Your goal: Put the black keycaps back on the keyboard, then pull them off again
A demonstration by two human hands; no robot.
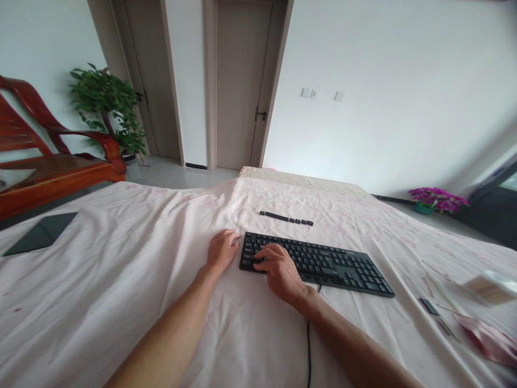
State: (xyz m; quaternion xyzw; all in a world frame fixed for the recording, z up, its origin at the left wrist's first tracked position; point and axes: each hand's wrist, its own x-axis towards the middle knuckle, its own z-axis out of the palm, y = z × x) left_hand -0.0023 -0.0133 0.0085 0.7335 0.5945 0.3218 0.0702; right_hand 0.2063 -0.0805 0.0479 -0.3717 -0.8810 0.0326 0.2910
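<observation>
The right hand (278, 271) rests with fingers curled on the left end of a black keyboard (323, 264), gripping nothing. The left hand (221, 250) lies loosely open on the pink sheet (121, 280), fingertips touching the keyboard's left edge; a row of loose keycaps (286, 217) lies beyond both hands.

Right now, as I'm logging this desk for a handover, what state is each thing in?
keyboard: lying flat on the cloth, cable attached.
left hand: flat on the cloth beside the keyboard's left end, holding nothing.
right hand: fingers bent over the keyboard's left keys.
keycaps: loose, in a row beyond the keyboard.
tablet: lying flat, screen dark.
door: shut.
</observation>
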